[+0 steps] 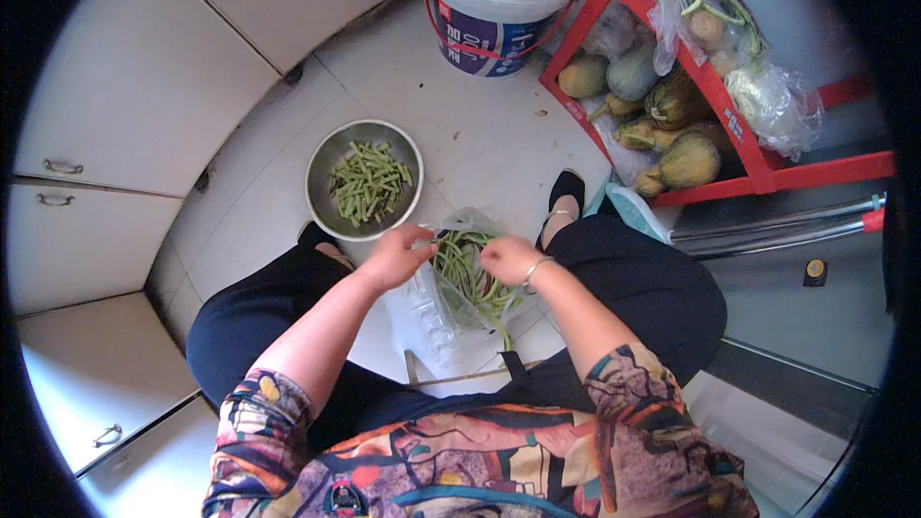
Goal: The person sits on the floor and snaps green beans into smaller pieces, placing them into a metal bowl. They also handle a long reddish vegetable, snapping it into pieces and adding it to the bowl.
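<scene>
Between my legs an open clear plastic bag (432, 317) holds long green beans (470, 283), one trailing out at the lower end. My left hand (401, 254) is closed at the bag's upper left edge; what its fingers pinch is too small to make out. Over the bag's upper right, my right hand (510, 259) has curled fingers among the bean tops, their grip hidden. A round steel bowl (317, 168) just beyond my hands holds cut bean pieces (369, 182).
Cabinets (125, 86) line the left. At the back stands a bucket (484, 38) of vegetable scraps. A red rack (758, 163) on the right holds squashes (691, 155) and bagged produce, with metal tubes (767, 235) below. Tiled floor (460, 134) surrounds the bowl.
</scene>
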Demonstrator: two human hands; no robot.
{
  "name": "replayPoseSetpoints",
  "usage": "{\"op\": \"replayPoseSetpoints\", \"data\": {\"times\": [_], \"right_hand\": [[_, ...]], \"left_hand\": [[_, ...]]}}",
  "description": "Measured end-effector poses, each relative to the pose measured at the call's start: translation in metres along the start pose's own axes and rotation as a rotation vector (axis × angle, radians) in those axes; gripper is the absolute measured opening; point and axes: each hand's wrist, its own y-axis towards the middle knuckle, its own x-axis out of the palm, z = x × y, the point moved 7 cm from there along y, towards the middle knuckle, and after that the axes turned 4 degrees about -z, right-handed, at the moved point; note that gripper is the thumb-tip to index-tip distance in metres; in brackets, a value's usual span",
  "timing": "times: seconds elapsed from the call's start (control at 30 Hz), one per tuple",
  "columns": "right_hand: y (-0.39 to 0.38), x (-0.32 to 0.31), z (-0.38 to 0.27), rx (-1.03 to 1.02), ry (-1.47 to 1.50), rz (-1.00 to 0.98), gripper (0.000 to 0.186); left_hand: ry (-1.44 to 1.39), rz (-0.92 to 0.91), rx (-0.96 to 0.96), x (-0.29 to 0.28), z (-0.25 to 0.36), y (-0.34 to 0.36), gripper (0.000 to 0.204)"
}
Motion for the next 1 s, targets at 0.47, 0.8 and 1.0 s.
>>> {"op": "replayPoseSetpoints", "data": {"times": [0.47, 0.8, 1.0], "right_hand": [[0.087, 0.073, -0.02, 0.331, -0.063, -0.001, 0.029], [0.082, 0.083, 0.02, 0.333, -0.077, -0.151, 0.02], [0.072, 0.064, -0.006, 0.254, -0.182, -0.157, 0.028]], "left_hand": [[-0.061, -0.08, -0.059, -0.017, -0.006, -0.016, 0.036], [0.013, -0.03, 0.019, -0.017, -0.004, -0.015, 0.037], [0.035, -0.071, 0.032, -0.011, -0.002, -0.012, 0.038]]}}
